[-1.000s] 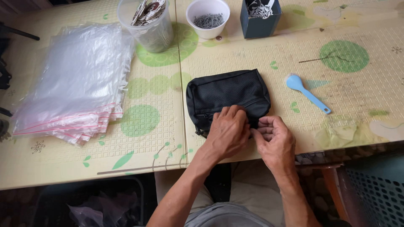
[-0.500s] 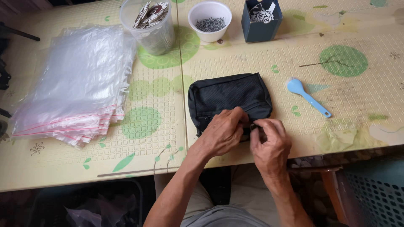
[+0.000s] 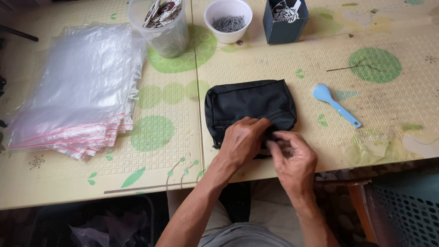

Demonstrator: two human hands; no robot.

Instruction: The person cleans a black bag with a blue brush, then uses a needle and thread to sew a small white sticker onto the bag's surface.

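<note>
A small black bag is being pressed flat near the table's front edge by the left hand. Its near edge is being pinched by the right hand. It might be tugged over the edge if pulled too hard.

Pouch near edge hidden under hands; right hand fingertips blurred.

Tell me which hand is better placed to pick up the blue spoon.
The right hand, probably. It sits at the black pouch's near edge on the side toward the blue spoon, with bare table between them. The left hand rests on the pouch and would have to cross over the right.
</note>
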